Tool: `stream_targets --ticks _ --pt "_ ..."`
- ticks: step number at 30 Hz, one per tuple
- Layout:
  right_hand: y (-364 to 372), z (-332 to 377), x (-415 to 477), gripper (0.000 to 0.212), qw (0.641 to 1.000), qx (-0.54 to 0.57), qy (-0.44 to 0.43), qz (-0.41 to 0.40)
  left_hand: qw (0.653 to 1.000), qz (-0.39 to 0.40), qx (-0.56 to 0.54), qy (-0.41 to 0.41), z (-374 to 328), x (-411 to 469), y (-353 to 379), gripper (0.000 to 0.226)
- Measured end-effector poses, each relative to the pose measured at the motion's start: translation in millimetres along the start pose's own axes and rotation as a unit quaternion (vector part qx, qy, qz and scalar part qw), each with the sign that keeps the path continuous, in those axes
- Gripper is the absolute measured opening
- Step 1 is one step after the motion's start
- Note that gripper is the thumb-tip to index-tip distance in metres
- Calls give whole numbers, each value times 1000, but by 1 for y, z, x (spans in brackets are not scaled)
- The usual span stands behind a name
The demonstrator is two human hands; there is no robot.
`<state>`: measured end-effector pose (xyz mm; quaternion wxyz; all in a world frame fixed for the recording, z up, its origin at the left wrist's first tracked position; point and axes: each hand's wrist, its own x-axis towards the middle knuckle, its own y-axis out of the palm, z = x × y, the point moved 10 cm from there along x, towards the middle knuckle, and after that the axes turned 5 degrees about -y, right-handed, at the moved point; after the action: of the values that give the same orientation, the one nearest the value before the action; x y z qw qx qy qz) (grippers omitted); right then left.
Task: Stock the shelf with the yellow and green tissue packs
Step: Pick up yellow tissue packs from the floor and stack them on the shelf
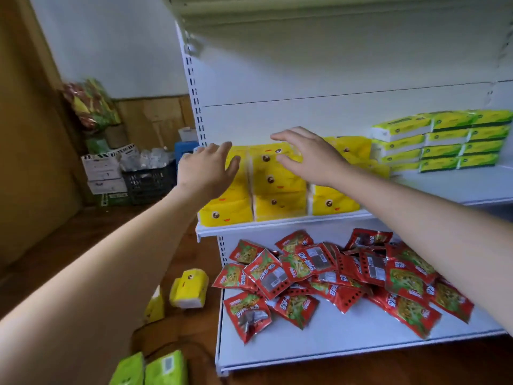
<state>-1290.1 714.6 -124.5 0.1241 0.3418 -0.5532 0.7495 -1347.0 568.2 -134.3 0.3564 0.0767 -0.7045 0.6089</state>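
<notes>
Head view shows both your hands spread-fingered at the yellow tissue packs [279,190] stacked at the left end of the middle shelf [277,227]. Your left hand [206,172] is over the left column and your right hand [309,159] over the middle one. Neither grips anything, and contact is unclear. Green tissue packs [444,143] sit stacked farther right on that shelf, and a loose yellow pack [190,287] lies on the floor.

We find the white upper shelf [277,225] carrying stacked yellow tissue packs [277,207] at its left end, with stacked green tissue packs [444,143] just beside them at the far right. The lower shelf [347,337] carries a loose heap of red snack packets [333,276]. The wooden floor [83,226], left of the unit, carries two loose yellow packs [188,287] and, nearer, two loose green packs [150,369].
</notes>
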Motion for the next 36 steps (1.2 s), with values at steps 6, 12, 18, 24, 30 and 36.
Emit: stream_targets --ticks 6,12,18,24,30,36 --pt "79 130 29 39 996 46 -82 11 987 -43 -93 -125 145 -50 6 39" --pt "214 219 29 41 985 100 -117 83 970 3 -112 -215 271 -119 68 45" --pt "349 225 4 43 979 110 -9 173 957 79 -134 -245 343 -173 138 46" --pt "435 177 -53 52 948 121 209 208 943 219 -159 -194 367 -222 215 49" --pt "494 130 -125 54 914 107 309 241 915 328 -151 -181 348 -253 286 59" --pt "534 87 -123 62 898 136 365 204 906 338 -162 -197 319 -266 338 59"
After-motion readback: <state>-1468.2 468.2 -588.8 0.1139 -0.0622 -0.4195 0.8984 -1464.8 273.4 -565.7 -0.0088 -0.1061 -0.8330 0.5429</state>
